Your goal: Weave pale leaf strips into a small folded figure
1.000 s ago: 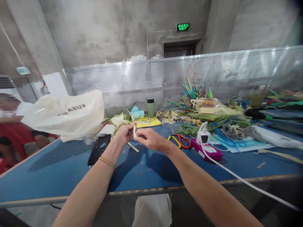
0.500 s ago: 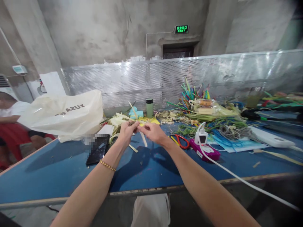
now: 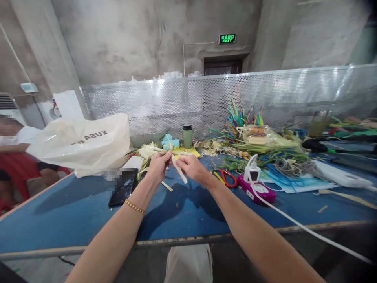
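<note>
Pale flat strips [image 3: 180, 172] cross between my two hands above the blue table. My left hand [image 3: 160, 164] pinches them where they meet, its thumb and fingers pressed together. Close on the right, my right hand [image 3: 190, 164] has its fingers closed on a pale strip. One strip end points up and back, another hangs down toward me between the hands. Below and left of them another narrow strip [image 3: 167, 186] shows over the tabletop. Behind the hands are a yellow sheet [image 3: 193, 151] and a pile of pale husks [image 3: 149, 149].
Left are a black phone [image 3: 125, 188] and a large white bag [image 3: 85, 143], with a seated person beyond. Red-handled scissors [image 3: 229, 179], a purple power socket [image 3: 257, 190] with a white cable, and tangled cords [image 3: 290, 164] lie right. A green bottle [image 3: 187, 136] stands behind.
My right hand has shifted slightly right, away from my left fingertips. The strips between the hands have turned a little. The whole view has moved slightly.
</note>
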A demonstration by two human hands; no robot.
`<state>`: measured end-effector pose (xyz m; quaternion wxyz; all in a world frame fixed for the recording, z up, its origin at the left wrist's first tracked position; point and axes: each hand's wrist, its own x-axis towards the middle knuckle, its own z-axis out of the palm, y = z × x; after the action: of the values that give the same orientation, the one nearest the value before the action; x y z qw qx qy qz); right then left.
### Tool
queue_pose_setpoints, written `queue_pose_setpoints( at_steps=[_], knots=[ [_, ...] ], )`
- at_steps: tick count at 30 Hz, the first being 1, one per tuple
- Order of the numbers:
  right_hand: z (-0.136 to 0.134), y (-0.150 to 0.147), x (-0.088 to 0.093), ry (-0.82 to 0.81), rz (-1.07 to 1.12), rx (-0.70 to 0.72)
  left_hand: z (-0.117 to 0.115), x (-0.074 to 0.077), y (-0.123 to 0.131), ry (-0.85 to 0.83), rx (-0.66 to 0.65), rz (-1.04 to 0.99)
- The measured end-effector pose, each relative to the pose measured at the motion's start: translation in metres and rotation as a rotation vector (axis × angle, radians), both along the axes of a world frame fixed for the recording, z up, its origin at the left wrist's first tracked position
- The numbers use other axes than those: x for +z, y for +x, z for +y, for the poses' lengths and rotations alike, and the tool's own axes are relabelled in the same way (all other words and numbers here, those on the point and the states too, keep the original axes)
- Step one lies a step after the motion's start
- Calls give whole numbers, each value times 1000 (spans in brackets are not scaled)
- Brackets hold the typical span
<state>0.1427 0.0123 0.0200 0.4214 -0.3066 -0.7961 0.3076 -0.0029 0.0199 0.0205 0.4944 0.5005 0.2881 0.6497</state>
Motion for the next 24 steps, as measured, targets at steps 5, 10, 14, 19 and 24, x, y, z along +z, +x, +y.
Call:
queue_pose_setpoints(
  at_steps=[5, 10, 14, 19, 24],
  knots=[
    [-4, 8, 6, 133, -153, -64, 4, -2, -5, 55, 167, 188],
    [2, 21, 18, 384, 121, -541, -4, 2, -3, 114, 89, 428],
    [12, 17, 14, 140, 125, -411, -14, 4, 7, 132, -17, 440],
    [11, 10, 10, -25, 281, -324, -19, 6, 10, 127, -1, 466],
    [7, 12, 15, -86, 394, -241, -17, 6, 6, 79, -15, 375]
  ],
)
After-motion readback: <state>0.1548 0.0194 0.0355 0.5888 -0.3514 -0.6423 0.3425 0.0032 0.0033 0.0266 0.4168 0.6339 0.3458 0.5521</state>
